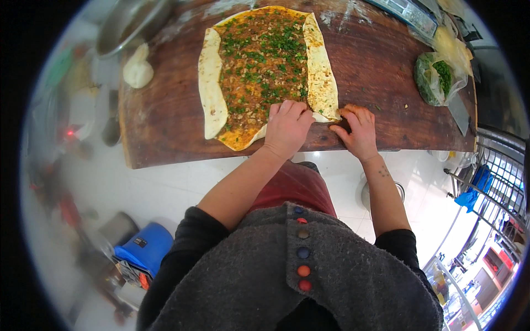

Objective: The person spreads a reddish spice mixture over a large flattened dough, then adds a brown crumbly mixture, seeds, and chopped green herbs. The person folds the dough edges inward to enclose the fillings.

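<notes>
A flat dough sheet [211,91] lies on the wooden table, spread with orange-brown paste, chopped green onion and light crumbs. Its left and right sides are folded inward as pale flaps, the right one dotted with paste. My left hand [288,129] is closed on the sheet's near edge, fingertips over the filling; its thumb is mostly hidden. Beside the near right corner is my right hand [360,131]. Its fingers bend toward that corner and touch it, while the thumb stands apart below them.
The dark wooden table [381,83] ends just before my body. White dough [138,73] and a metal bowl [130,27] are at its left. On the right are a clear bag of chopped greens [439,80] and a broad blade [459,114]. A blue bin [145,248] stands on the floor.
</notes>
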A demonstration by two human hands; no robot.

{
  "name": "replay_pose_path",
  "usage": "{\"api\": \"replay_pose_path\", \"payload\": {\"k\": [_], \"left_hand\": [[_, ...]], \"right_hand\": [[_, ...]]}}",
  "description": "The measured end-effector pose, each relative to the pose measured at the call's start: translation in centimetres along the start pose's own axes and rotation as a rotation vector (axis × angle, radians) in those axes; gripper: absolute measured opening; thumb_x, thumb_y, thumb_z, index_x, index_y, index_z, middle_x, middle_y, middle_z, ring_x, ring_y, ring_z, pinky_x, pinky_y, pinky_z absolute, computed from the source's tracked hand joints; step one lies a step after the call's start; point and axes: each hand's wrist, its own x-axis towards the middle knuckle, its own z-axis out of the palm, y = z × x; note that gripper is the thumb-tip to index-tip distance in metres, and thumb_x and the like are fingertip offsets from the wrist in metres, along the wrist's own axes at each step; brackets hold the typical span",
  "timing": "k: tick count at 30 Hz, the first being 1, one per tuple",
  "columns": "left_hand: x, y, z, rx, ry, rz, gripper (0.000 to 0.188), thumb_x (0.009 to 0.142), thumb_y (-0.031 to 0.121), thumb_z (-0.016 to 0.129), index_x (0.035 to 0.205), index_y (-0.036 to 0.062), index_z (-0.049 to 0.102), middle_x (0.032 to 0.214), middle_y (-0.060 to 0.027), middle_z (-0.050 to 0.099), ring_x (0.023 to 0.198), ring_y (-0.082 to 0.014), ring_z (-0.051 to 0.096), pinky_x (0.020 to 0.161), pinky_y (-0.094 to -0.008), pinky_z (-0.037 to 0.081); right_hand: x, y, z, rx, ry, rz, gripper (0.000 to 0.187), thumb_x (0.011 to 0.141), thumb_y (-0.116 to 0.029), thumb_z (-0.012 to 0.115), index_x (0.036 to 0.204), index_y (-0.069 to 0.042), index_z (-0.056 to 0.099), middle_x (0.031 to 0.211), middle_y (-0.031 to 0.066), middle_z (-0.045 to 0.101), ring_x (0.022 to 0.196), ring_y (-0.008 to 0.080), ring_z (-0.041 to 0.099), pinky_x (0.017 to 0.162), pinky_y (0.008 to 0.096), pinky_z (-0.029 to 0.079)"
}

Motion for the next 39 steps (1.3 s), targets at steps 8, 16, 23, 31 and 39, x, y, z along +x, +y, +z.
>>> {"api": "replay_pose_path", "payload": {"k": [8, 16, 23, 31, 39], "left_hand": [[-0.1, 0.7, -0.2, 0.007, 0.047, 0.101, 0.022, 0.077, 0.020, 0.070, 0.095, 0.0111, 0.062, 0.099, -0.0033, 0.060, 0.093, -0.0232, 0.056, 0.082, -0.0397, 0.040], [0.4, 0.0, 0.6, 0.043, 0.047, 0.123, 0.022, 0.075, 0.018, 0.070, 0.094, 0.0108, 0.060, 0.097, -0.0027, 0.059, 0.092, -0.0221, 0.057, 0.082, -0.0391, 0.040], [0.5, 0.4, 0.3, 0.011, -0.005, 0.092, 0.020, 0.075, 0.020, 0.070, 0.091, 0.0114, 0.061, 0.093, -0.0014, 0.060, 0.092, -0.0220, 0.056, 0.082, -0.0396, 0.039], [1.9, 0.0, 0.4, -0.032, -0.011, -0.032, 0.015, 0.079, 0.020, 0.069, 0.091, 0.0130, 0.064, 0.089, -0.0017, 0.059, 0.091, -0.0230, 0.055, 0.082, -0.0397, 0.038], [-5.2, -0.5, -5.7, 0.022, 0.055, -0.084, 0.024, 0.075, 0.022, 0.073, 0.095, 0.0127, 0.063, 0.096, -0.0020, 0.059, 0.095, -0.0222, 0.055, 0.085, -0.0410, 0.040]], "right_hand": [[1.4, 0.3, 1.6, 0.103, -0.072, 0.075, 0.015, 0.082, -0.017, 0.069, 0.092, -0.009, 0.063, 0.089, 0.0060, 0.061, 0.089, 0.0276, 0.059, 0.079, 0.0378, 0.045], [2.0, -0.1, 0.3, 0.327, -0.103, 0.061, 0.019, 0.083, -0.013, 0.069, 0.100, -0.006, 0.064, 0.100, 0.0064, 0.066, 0.095, 0.0284, 0.060, 0.085, 0.0384, 0.047], [1.7, -0.2, 0.6, 0.163, -0.097, -0.028, 0.018, 0.081, -0.018, 0.070, 0.096, -0.009, 0.066, 0.099, 0.0049, 0.065, 0.102, 0.0260, 0.056, 0.092, 0.0403, 0.041], [3.7, -0.3, 2.2, 0.016, -0.047, 0.048, 0.012, 0.083, -0.023, 0.069, 0.083, -0.013, 0.064, 0.089, 0.0032, 0.063, 0.095, 0.0229, 0.056, 0.087, 0.0401, 0.039], [2.1, -0.7, 1.4, 0.073, 0.007, 0.055, 0.023, 0.083, -0.024, 0.070, 0.102, -0.013, 0.068, 0.108, 0.0046, 0.062, 0.105, 0.0252, 0.056, 0.093, 0.0420, 0.039]]}}
